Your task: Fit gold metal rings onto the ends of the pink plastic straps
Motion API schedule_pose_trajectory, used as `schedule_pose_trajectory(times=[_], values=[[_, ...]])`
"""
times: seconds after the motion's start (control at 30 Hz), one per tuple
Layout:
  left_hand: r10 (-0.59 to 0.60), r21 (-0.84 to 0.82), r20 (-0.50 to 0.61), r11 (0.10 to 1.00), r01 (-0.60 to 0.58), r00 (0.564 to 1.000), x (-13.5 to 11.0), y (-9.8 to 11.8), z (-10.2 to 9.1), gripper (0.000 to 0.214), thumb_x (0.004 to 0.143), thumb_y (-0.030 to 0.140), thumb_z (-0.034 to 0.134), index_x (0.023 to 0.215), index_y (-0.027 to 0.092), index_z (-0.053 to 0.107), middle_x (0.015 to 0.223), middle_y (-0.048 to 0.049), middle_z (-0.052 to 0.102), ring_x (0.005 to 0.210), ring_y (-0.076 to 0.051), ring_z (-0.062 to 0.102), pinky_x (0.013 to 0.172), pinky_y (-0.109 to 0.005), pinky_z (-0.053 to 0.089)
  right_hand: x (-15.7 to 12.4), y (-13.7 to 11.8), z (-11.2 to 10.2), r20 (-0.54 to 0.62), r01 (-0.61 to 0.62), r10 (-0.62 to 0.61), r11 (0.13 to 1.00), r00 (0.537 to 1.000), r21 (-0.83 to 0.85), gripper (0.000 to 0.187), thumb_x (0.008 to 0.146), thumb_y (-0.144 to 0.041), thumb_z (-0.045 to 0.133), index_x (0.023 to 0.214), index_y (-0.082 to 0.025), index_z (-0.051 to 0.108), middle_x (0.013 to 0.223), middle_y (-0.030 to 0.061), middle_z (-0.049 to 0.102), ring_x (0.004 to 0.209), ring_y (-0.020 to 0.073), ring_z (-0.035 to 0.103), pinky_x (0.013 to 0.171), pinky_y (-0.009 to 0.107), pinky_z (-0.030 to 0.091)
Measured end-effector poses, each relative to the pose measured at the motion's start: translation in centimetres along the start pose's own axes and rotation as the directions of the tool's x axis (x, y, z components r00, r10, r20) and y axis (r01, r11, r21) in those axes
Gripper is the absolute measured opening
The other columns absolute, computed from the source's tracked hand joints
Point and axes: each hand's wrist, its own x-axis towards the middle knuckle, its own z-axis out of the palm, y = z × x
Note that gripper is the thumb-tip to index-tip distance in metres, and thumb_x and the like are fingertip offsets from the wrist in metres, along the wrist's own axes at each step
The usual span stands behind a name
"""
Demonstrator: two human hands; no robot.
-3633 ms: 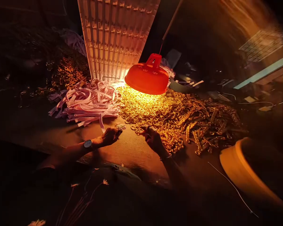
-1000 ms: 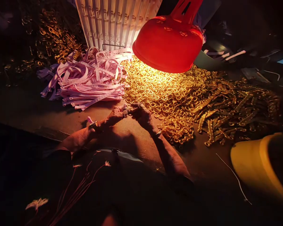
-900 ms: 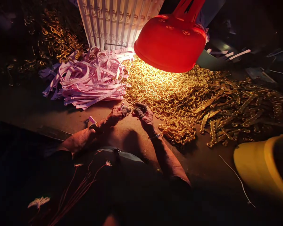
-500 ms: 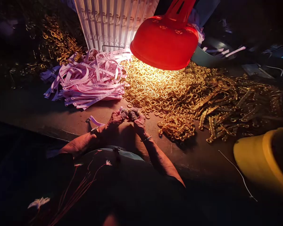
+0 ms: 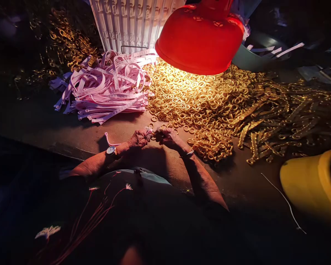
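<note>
Gold rings (image 5: 67, 40) lie in the dark at the far left. Next to them stands a white ribbed panel (image 5: 127, 22), and in front of it sits a big messy pile of pink strips (image 5: 107, 92). Small marks show on the strips, but they are too tiny to read, and I see no brand or label anywhere. One thin pink strip (image 5: 110, 140) curls out near a wrist watch (image 5: 111, 150), just by the left hand (image 5: 139, 138). The left hand and the right hand (image 5: 167, 136) are close together above a brown bench (image 5: 71, 134), and their fingertips meet on something very small. I cannot tell what it is. A bangle (image 5: 187, 154) sits on the right wrist. Just beside the fingers is the edge of a big heap of gold rings (image 5: 198, 99), under a red lamp shade (image 5: 201, 40). Further right are a grey bowl (image 5: 249, 60), long gold strips (image 5: 287, 114) and a yellow tub (image 5: 306, 180)
</note>
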Motion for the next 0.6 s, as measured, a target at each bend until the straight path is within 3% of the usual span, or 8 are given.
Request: schedule_pose_trajectory(times=[0.13,0.23,0.37,0.5,0.6], values=[[-0.015,0.135,-0.024,0.991,0.018,1.0,0.0,0.3,0.2,0.017,0.082,0.018,0.062,0.068,0.016,0.053,0.06,-0.0005,0.053,0.054,-0.011,0.045,0.053,-0.024,0.032,-0.2,-0.4,0.1,0.055,-0.048,0.041,0.99,0.998,0.133,0.024,0.086,-0.036,0.053,0.072,-0.017,0.057,0.066,0.0009,0.056,0.058,0.0101,0.048,0.054,0.022,0.038],[-0.048,0.18,-0.068,0.982,0.06,0.997,0.1,0.6,0.4,0.017,0.084,0.018,0.06,0.069,0.016,0.052,0.063,0.0004,0.052,0.057,-0.01,0.044,0.055,-0.024,0.032,-0.3,-0.7,0.7,-0.034,-0.044,0.049,0.988,0.998,0.151,0.035,0.09,-0.046,0.049,0.068,-0.018,0.049,0.063,-0.0003,0.049,0.06,0.0104,0.043,0.056,0.023,0.035],[-0.117,0.233,-0.094,0.963,0.136,0.989,0.4,1.2,0.6,0.021,0.083,0.022,0.062,0.069,0.016,0.048,0.061,0.0024,0.049,0.057,-0.009,0.041,0.054,-0.023,0.03,-0.4,-0.4,1.8,-0.122,-0.043,0.053,0.995,0.991,0.088,0.036,0.093,-0.048,0.044,0.071,-0.02,0.049,0.065,0.0008,0.051,0.065,0.0128,0.044,0.06,0.026,0.035],[-0.163,0.198,-0.092,0.964,0.179,0.982,0.8,1.4,0.4,0.022,0.079,0.022,0.063,0.067,0.016,0.046,0.06,0.003,0.046,0.057,-0.009,0.039,0.053,-0.023,0.027,-0.3,0.4,2.5,-0.153,-0.084,0.096,0.993,0.984,0.083,0.029,0.092,-0.042,0.045,0.075,-0.02,0.051,0.071,0.0026,0.057,0.068,0.0151,0.048,0.063,0.027,0.038],[-0.171,0.047,0.015,0.984,0.17,0.985,1.0,1.3,-0.1,0.025,0.071,0.024,0.07,0.066,0.016,0.047,0.061,0.0027,0.046,0.058,-0.009,0.037,0.051,-0.023,0.026,0.0,1.0,3.2,-0.206,-0.097,0.099,0.995,0.973,0.022,0.021,0.089,-0.035,0.046,0.076,-0.02,0.052,0.073,0.0037,0.059,0.069,0.0163,0.052,0.064,0.028,0.039]])
